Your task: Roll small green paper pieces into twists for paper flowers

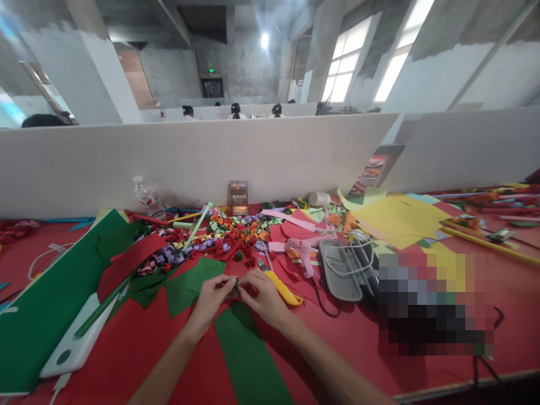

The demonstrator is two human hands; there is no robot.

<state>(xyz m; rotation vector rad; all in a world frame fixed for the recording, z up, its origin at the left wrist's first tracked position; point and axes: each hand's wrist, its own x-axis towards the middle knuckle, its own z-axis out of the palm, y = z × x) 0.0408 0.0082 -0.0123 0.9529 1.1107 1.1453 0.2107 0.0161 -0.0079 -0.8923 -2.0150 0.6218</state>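
Observation:
At the middle of the table, my left hand (217,292) and my right hand (264,295) meet with fingertips pinched on a small dark green paper piece (236,284). Fingers cover most of it, so its exact shape is hidden. Beneath the hands runs a strip of green paper (248,349) over red paper (189,365). A yellow utility knife (287,289) lies just right of my right hand. Beyond the fingertips is a heap of small curled paper pieces (223,233) in red, purple, orange and green.
A pink glue gun (301,253) and an open grey case (341,281) with a white cable lie to the right. Yellow sheets (396,216) are behind them. A green board (54,298) and a white power strip (78,340) lie left. A bottle (145,197) stands by the partition (189,157).

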